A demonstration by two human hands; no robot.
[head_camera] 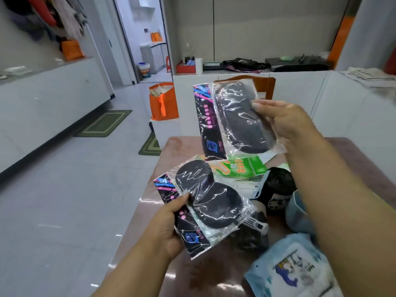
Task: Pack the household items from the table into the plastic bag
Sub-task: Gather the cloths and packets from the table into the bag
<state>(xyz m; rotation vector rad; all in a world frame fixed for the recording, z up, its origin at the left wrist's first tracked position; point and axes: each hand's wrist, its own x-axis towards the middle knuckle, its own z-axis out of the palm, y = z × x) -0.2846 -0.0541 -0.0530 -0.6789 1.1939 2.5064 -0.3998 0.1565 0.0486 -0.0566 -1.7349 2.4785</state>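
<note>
My left hand (169, 226) grips a clear packet with black insoles and a neon-printed card, the lower insole packet (205, 204), held just over the table's left part. My right hand (285, 121) holds a second, matching insole packet (233, 118) upright and higher, above the far side of the table. On the reddish table (180, 146) lie a green and orange packet (240, 168), a black plastic bag (276, 189), a white clip-like piece (257, 224) and a blue wet-wipe pack (297, 269). Part of a blue item (296, 213) shows behind my right forearm.
An orange tote bag (164, 101) stands on a low white block left of the table's far end. A wooden chair back (265, 84) rises behind the table. White cabinets run along the left and rear walls. Green mats (105, 123) lie on the tiled floor.
</note>
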